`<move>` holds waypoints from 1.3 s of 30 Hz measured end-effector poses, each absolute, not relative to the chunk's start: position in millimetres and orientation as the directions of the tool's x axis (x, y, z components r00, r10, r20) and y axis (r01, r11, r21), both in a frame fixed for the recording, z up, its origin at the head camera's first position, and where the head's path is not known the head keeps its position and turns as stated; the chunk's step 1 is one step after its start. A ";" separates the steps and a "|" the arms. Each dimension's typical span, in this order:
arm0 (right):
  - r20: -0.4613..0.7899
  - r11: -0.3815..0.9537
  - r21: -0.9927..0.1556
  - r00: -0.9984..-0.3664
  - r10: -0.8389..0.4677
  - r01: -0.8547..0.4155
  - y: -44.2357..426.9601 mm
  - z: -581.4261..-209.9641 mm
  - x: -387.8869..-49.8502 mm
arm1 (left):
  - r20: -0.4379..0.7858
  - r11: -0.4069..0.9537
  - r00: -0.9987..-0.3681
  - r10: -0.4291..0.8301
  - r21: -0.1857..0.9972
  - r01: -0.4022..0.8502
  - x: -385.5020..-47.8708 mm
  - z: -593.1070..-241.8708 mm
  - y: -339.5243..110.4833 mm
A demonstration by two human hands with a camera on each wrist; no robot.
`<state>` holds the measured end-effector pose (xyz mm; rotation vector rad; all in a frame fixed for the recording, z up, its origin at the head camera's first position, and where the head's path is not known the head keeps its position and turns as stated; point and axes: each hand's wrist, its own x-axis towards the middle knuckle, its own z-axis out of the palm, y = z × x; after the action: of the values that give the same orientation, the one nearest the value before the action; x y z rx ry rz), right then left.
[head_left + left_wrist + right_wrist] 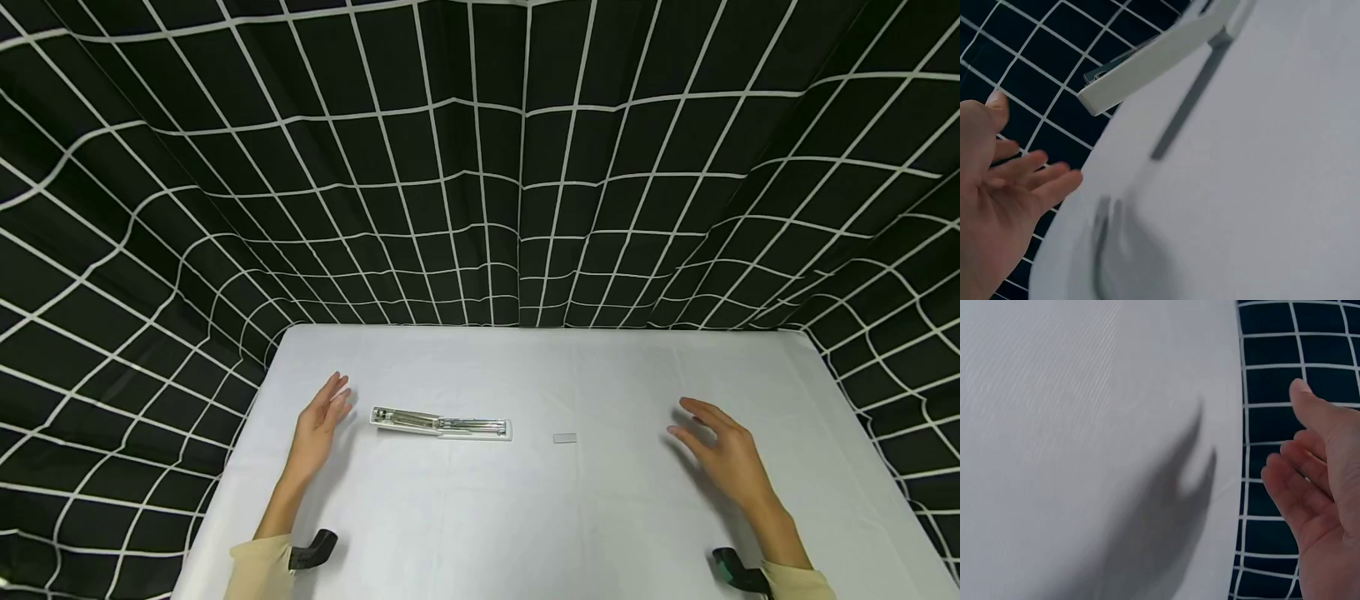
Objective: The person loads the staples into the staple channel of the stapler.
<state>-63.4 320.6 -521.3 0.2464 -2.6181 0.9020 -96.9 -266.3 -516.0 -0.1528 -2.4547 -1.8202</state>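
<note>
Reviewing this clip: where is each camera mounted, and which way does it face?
Head: worn on the head, facing forward and down at table, opened stapler and curtain; left hand, right hand and sleeves show.
Left wrist: worn there, facing the left hand, table, curtain and stapler.
Right wrist: worn there, facing the right hand, table and curtain.
Shared: head and left wrist both show the stapler.

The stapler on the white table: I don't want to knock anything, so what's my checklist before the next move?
1. Stapler opened out: ok.
2. Left hand empty and apart from the stapler: ok.
3. Right hand empty: ok.
4. Small grey strip in the stapler: not ok, it lies apart on the table.
5. Staples already loaded: cannot tell, too small to make out.
</note>
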 end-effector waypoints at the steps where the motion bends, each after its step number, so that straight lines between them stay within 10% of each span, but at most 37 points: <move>1: 0.395 0.770 -0.569 -0.917 -0.052 -0.288 319.3 -521.3 -63.7 | 0.118 0.233 -0.992 0.038 0.965 0.124 -96.1 -516.2 -266.3; 12: 0.396 0.677 -0.656 -0.916 -0.069 -0.334 307.6 -528.7 -68.1 | 0.012 -0.078 -0.999 0.030 0.997 0.010 -87.1 -526.4 -262.3; 39: 0.311 0.628 -0.692 -0.932 -0.185 -0.355 250.3 -538.7 -75.6 | -0.002 -0.055 -1.000 -0.026 0.998 0.000 -78.2 -541.1 -245.0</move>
<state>-75.6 250.3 -538.7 0.4439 -2.6401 1.1908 -78.2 -245.0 -541.1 0.0303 -2.1475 -2.2685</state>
